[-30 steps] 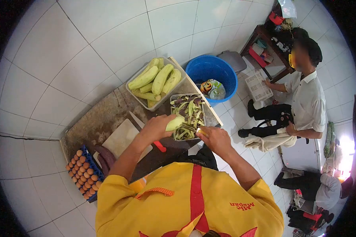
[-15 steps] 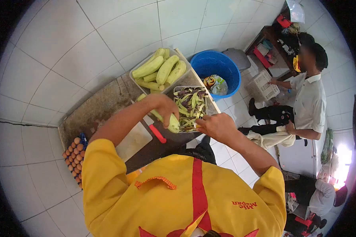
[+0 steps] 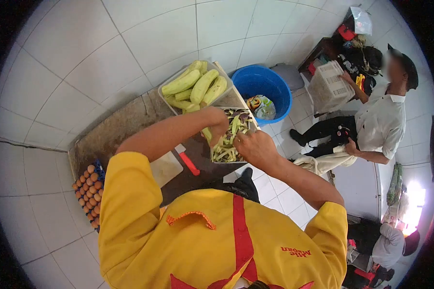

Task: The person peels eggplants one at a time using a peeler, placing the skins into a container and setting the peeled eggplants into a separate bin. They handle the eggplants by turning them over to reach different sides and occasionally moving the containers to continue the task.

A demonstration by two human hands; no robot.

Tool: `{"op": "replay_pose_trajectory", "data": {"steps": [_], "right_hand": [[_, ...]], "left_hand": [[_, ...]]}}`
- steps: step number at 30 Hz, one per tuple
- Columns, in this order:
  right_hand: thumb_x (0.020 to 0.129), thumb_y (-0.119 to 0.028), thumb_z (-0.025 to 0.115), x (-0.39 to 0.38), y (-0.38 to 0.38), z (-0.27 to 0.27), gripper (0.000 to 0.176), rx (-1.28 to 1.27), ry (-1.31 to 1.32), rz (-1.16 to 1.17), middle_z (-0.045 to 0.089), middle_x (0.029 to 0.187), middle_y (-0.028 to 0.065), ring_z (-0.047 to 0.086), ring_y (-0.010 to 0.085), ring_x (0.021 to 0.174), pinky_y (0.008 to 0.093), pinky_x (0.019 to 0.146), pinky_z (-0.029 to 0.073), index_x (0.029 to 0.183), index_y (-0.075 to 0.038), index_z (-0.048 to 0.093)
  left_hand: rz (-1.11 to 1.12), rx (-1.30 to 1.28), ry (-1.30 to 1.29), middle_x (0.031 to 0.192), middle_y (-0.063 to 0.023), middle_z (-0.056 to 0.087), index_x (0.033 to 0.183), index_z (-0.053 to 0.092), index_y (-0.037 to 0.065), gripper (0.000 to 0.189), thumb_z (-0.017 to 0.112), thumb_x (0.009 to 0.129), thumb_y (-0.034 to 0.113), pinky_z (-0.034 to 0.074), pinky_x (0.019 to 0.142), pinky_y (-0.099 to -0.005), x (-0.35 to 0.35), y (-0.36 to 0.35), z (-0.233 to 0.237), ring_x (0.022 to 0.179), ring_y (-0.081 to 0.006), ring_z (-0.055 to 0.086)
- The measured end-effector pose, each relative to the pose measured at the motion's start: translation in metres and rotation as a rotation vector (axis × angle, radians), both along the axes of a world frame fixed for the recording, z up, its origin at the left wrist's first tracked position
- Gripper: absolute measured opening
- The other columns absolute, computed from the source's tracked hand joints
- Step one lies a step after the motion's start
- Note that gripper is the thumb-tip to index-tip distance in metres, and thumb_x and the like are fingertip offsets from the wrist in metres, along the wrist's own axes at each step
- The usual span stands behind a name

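Observation:
My left hand [image 3: 219,126] is closed around a pale green vegetable [image 3: 207,135], mostly hidden behind the hand and forearm. Close to its right, my right hand [image 3: 250,144] has its fingers pressed together at the edge of a tray [image 3: 215,158] of green and purple peelings [image 3: 236,124]. Whatever those fingers hold is hidden. Beyond my hands, a clear container holds several peeled vegetables [image 3: 184,82]. A red-handled knife [image 3: 188,160] lies beside a white cutting board [image 3: 166,168].
A blue tub [image 3: 267,79] with a plastic bag inside stands right of the worktop [image 3: 106,127]. Eggs [image 3: 89,192] sit at far left. A co-worker [image 3: 378,120] at right holds a white crate [image 3: 329,89]. Another person [image 3: 390,244] is at lower right.
My left hand has moved up and right, over the tray with the vegetable. My right hand has shifted slightly. The co-worker has lifted the white crate.

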State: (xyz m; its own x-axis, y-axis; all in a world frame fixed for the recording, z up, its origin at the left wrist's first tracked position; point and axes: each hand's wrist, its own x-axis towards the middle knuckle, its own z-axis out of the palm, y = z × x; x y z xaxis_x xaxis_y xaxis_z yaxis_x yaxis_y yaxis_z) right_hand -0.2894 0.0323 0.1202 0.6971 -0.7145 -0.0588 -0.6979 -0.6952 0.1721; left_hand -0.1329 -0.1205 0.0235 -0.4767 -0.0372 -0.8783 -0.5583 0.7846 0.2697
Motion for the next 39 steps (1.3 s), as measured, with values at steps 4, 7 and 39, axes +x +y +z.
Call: {"op": "replay_pose_trajectory", "data": {"steps": [4,7,39], "right_hand": [[0.086,-0.022,0.067,-0.025,-0.006,-0.025,0.018,-0.194,0.000,-0.164,0.060,0.089,0.0058,0.065,0.0225,0.084,0.0357,0.063,0.052,0.099,-0.009,0.066],[0.086,-0.020,0.066,-0.037,-0.006,-0.030,0.025,-0.294,-0.092,-0.220,0.059,0.091,0.0057,0.063,0.0218,0.084,0.0347,0.065,0.050,0.109,-0.010,0.065],[0.096,-0.027,0.063,-0.009,0.059,-0.006,0.029,0.448,-1.001,-0.636,0.068,0.077,0.0253,0.067,0.0466,0.077,0.0522,0.070,0.053,0.105,0.000,0.068]], "left_hand": [[0.280,-0.131,0.349,0.106,-0.0144,0.072,0.120,0.070,0.006,0.055,0.080,0.079,0.041,0.058,0.072,-0.0403,0.018,-0.011,0.021,0.082,-0.0260,0.073],[0.580,-0.044,0.613,0.107,-0.0148,0.071,0.119,0.069,0.003,0.051,0.076,0.085,0.040,0.058,0.071,-0.0391,0.031,-0.011,-0.011,0.080,-0.0241,0.072],[1.533,0.026,1.398,0.144,-0.0191,0.047,0.155,0.023,0.000,0.064,0.057,0.102,0.010,0.037,0.112,-0.0377,0.053,0.155,0.026,0.131,-0.0261,0.049]]}}
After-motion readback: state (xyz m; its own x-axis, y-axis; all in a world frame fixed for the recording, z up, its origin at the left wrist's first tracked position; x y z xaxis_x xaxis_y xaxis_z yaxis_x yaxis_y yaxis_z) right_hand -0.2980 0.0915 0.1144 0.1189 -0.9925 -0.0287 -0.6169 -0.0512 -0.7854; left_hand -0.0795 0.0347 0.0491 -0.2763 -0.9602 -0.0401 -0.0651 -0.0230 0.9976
